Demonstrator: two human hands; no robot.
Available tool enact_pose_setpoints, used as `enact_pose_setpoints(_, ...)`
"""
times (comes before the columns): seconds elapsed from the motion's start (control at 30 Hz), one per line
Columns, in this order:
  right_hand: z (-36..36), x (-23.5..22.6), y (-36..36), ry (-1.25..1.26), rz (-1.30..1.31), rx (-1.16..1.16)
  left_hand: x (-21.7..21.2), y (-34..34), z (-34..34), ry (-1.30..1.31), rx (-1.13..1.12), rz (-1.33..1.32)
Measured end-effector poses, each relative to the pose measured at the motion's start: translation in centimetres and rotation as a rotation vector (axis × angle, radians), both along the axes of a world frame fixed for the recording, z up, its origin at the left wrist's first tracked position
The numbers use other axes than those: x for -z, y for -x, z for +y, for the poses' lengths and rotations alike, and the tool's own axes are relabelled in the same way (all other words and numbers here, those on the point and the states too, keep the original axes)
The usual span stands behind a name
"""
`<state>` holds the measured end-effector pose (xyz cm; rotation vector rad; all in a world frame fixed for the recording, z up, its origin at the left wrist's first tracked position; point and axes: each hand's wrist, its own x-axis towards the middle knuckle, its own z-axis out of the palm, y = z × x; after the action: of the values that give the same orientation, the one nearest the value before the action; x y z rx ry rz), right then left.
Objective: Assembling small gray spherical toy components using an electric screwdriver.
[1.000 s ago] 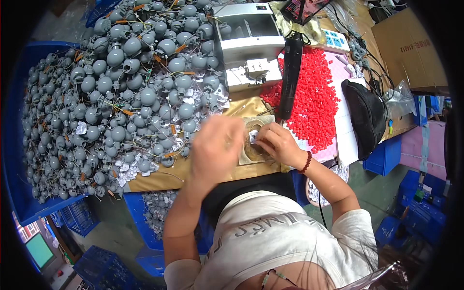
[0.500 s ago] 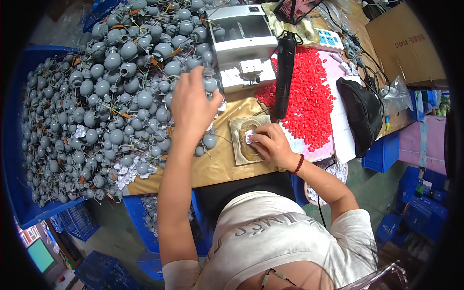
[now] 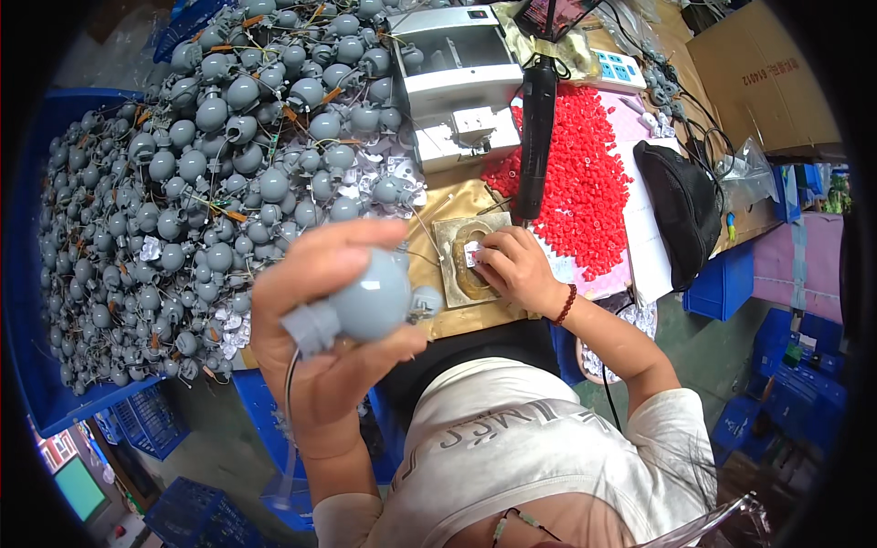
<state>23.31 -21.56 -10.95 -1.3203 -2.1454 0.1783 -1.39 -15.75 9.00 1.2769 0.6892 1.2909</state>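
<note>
Close to the camera, my left hand [image 3: 315, 393] is closed round a round grey plastic ball housing [image 3: 373, 294]. The housing has a collar at one end with a thin wire trailing down, and a small grey knob on the other side. My right hand [image 3: 525, 274] pinches a small white piece with red on it [image 3: 471, 254] over the middle of a square metal fixture [image 3: 446, 239]. Its fingertips rest at the oval recess of that fixture. A black electric screwdriver [image 3: 537, 137] hangs with its tip just above my right hand.
A big heap of grey ball housings [image 3: 192, 164] with wires fills the left side, partly in a blue bin [image 3: 82, 411]. Beyond the fixture stands a white box-shaped machine [image 3: 461, 91]. Small red parts [image 3: 589, 183] are piled at right, beside a black pouch [image 3: 676, 215].
My left hand has moved from the heap back toward me, bringing a grey ball housing up. My right hand stays at the fixture with the small white piece.
</note>
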Motion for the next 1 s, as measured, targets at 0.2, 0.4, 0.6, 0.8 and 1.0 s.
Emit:
enact_pose_setpoints(0.2,0.2,0.2,-0.2,0.043,0.124,-0.046,1.8,1.9,-1.9,0.273,0.345,-0.408)
enact_pose_setpoints(0.4,-0.3,0.8,0.0,0.014,0.118,0.005,4.7,2.1,-1.1,0.224,0.586,-0.695)
enact_pose_setpoints(0.6,0.0,0.0,0.0,0.048,0.010,-0.038,5.2,2.7,-1.8,0.311,0.502,-0.527)
enact_pose_setpoints(0.8,0.0,-2.7,-1.0,0.342,0.567,-0.080,5.8,2.0,-2.4,0.261,0.698,-0.201)
enact_pose_setpoints(1.0,-1.2,-5.5,-1.8,1.359,1.129,-0.402,11.2,-0.4,-3.8,0.301,0.495,-0.038)
